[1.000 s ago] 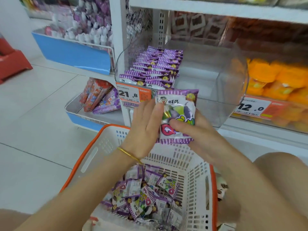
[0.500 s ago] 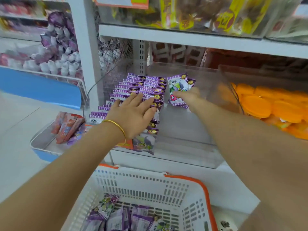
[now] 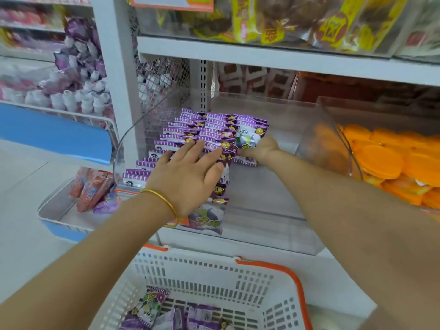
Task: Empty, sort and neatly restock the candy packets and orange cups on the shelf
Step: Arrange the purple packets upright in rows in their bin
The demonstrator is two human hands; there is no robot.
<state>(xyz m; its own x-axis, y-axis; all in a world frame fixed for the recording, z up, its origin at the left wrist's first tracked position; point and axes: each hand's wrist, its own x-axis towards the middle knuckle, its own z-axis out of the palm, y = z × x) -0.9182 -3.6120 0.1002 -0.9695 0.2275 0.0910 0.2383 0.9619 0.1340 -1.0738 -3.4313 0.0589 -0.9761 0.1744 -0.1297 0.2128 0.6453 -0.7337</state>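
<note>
Right grip (image 3: 260, 150) pinches 1 purple candy packet (image 3: 250, 136) by its lower edge, holding it face-up deep inside the clear bin (image 3: 273, 231), just beside the right edge of the packet rows (image 3: 190, 134) and near the back. Left grip (image 3: 188, 175) lies flat on the front part of those rows, fingers straight and spread, pressing down. The rows overlap in what look like 2 columns along the bin's left side, and the right half of the bin floor is bare. I judge restocking to be the step in hand, with this packet likely starting a 3rd column. Loose packets (image 3: 152, 304) lie in the white basket (image 3: 214, 275) below, so plenty seems left to place. The orange cups (image 3: 381, 160) sit in the neighbouring bin to the right. The next move calls for laying the packet flat, squared to its neighbours, and releasing it without dragging them, the left palm steadying the rows.
</note>
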